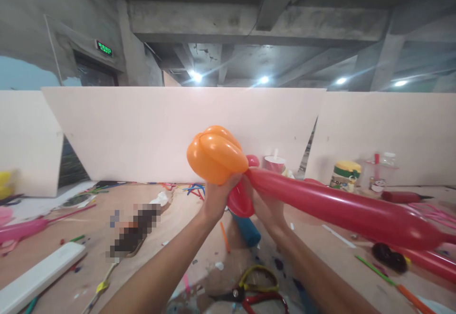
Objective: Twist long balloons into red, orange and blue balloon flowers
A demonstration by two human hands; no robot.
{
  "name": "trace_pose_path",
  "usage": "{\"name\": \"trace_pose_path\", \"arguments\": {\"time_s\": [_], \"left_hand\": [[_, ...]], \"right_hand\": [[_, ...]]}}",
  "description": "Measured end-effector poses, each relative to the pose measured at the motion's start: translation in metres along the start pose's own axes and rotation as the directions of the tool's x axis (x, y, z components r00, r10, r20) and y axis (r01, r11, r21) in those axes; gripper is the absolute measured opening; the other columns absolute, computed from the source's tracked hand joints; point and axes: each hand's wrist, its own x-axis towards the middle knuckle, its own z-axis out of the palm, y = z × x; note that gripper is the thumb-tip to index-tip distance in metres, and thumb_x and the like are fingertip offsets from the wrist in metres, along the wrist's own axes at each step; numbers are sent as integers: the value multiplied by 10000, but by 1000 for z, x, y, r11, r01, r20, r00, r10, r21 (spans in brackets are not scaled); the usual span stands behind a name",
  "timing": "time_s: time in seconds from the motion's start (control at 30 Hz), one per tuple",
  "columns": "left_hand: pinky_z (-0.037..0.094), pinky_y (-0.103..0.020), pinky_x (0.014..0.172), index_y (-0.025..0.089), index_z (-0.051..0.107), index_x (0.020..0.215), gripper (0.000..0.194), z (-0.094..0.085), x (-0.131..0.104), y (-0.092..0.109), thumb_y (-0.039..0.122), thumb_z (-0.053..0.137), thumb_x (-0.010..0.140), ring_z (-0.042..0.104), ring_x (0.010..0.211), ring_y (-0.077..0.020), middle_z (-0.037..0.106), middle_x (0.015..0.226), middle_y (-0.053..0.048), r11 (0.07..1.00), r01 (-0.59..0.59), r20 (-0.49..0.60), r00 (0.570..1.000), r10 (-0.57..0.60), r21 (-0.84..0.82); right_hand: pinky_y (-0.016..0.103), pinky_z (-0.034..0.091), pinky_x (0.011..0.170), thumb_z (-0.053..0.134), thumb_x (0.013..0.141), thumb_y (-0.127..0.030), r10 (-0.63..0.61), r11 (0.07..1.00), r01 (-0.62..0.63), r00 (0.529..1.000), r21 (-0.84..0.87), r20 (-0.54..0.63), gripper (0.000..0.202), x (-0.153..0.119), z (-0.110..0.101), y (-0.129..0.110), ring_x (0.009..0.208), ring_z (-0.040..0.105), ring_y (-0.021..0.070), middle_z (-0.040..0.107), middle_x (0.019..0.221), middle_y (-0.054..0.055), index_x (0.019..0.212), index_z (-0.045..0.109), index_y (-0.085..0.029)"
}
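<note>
Your left hand [218,199] clasps the orange balloon [218,154] — presumably steadying it; behind the red balloon [320,201], right hand [270,207] grip unreadable.

Left hand [214,202]: clutching the orange balloon [218,156] from beneath!
Right hand [270,207]: on the red balloon [338,204], right of the orange balloon!
Scissors [236,295]: down below the orange balloon.
</note>
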Motion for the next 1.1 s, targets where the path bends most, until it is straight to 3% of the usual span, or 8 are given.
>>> {"name": "trace_pose_path", "arguments": {"time_s": [0.1, 0.27, 0.37, 0.47, 0.63, 0.73, 0.9, 1.1], "left_hand": [[443, -358, 939, 194, 633, 1064, 371, -5, 2, 6, 312, 704, 720, 578, 1054, -235, 645, 1132, -59, 991, -79, -13, 997, 81, 106], [436, -379, 952, 191, 629, 1081, 395, -8, 4, 7, 317, 708, 715, 568, 1061, -242, 636, 1151, -67, 983, -87, -26, 995, 93, 164], [433, -383, 956, 181, 617, 1095, 423, -4, 3, 11, 318, 712, 706, 572, 1062, -244, 643, 1133, -72, 997, -68, -22, 997, 69, 35], [456, -365, 921, 181, 604, 1105, 445, 1, 4, 16, 345, 708, 704, 587, 1048, -242, 653, 1108, -75, 988, 0, 9, 1000, 2, -153], [471, -342, 883, 179, 580, 1128, 513, 0, 6, 16, 415, 700, 689, 601, 1033, -243, 669, 1062, -77, 959, 24, -58, 997, -43, -283], [472, -333, 877, 190, 553, 1165, 553, -2, 7, 15, 399, 712, 678, 593, 1048, -245, 665, 1071, -67, 956, 0, -95, 995, -29, -293], [491, -364, 848, 186, 567, 1162, 561, -4, 7, 19, 581, 540, 764, 601, 1026, -276, 647, 1109, -87, 937, 70, 5, 997, -73, -343], [509, -379, 810, 187, 572, 1162, 715, -9, 9, 18, 736, 399, 738, 611, 990, -290, 662, 1054, -101, 904, 196, 101, 980, -171, -380]], "right_hand": [[436, 458, 927, 708, 710, -370, 20, 998, -10, 987, 65, -159, 318, -4, 13, -5, 1011, 594, 273, 661, 1041, 46, 982, 637, -220], [416, 550, 742, 729, 682, -350, 165, 928, -103, 976, 358, -146, 257, 7, 17, -8, 855, 662, 267, 708, 894, 47, 877, 645, -204], [396, 561, 718, 742, 655, -308, 273, 823, -219, 962, 524, -28, 247, 13, 11, -11, 842, 672, 266, 719, 867, 45, 855, 643, -200], [383, 562, 724, 733, 645, -292, 326, 775, -318, 941, 546, 86, 255, 12, 11, -13, 844, 673, 262, 722, 870, 47, 863, 652, -189], [345, 558, 717, 693, 665, -333, 346, 767, -304, 937, 565, 35, 227, 4, 27, -5, 923, 653, 252, 719, 877, 32, 845, 644, -203], [343, 553, 734, 665, 668, -354, 383, 731, -361, 920, 579, 90, 197, 1, 35, 0, 930, 650, 251, 716, 841, 29, 790, 624, -205], [393, 529, 817, 641, 666, -457, 325, 714, -385, 922, 585, 210, 282, -1, 37, 7, 1024, 612, 274, 705, 948, 51, 806, 635, -212], [399, 483, 890, 684, 686, -368, 154, 845, -161, 987, 509, 56, 222, 0, 34, 15, 1020, 597, 251, 691, 941, 30, 862, 650, -238]]}}
